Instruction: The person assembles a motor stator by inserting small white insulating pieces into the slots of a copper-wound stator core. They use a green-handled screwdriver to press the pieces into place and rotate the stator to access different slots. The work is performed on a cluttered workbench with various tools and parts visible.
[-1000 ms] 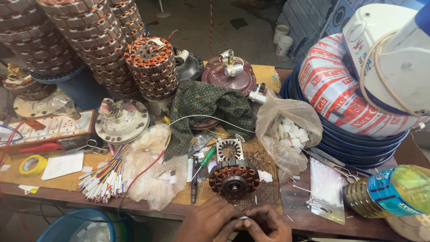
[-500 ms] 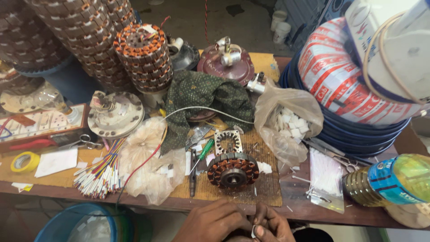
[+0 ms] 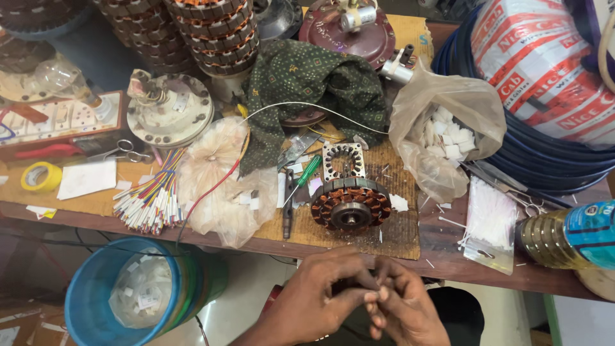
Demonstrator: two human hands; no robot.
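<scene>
Brown wood makes up the workbench [image 3: 448, 253], and it is full of stuff. Down low, in front of the bench edge, two hands meet. The left hand [image 3: 314, 301] and the right hand [image 3: 403, 311] have their fingertips [image 3: 371, 296] pressed together, pinching something tiny and pale; it is too small to tell what it is. Just above the hands, on a brown mat [image 3: 397, 224], sits a round motor core [image 3: 350, 204] with copper wire wound around it. It lies near the front edge of the bench, close to the hands but not touching them. Right behind it is a square metal ring [image 3: 343, 161] with teeth inside. A screwdriver with a green handle [image 3: 302, 181] lies just to the left of the core. Further left is a crinkly clear plastic bag [image 3: 221, 186], and beside that a bunch of coloured wires [image 3: 150, 198] with white tips. A yellow roll of tape [image 3: 40, 177] sits near the left end. A dark green cloth [image 3: 307, 83] is bunched up at the back, with a thin white wire [image 3: 307, 107] curving over it. To the right of the core, a clear bag of little white pieces [image 3: 445, 138] leans against big blue coils of cable [image 3: 544, 154]. A bottle with yellow liquid [image 3: 567, 237] lies at the right end. Under the bench on the left stands a blue bucket [image 3: 96, 288] with scraps inside.
</scene>
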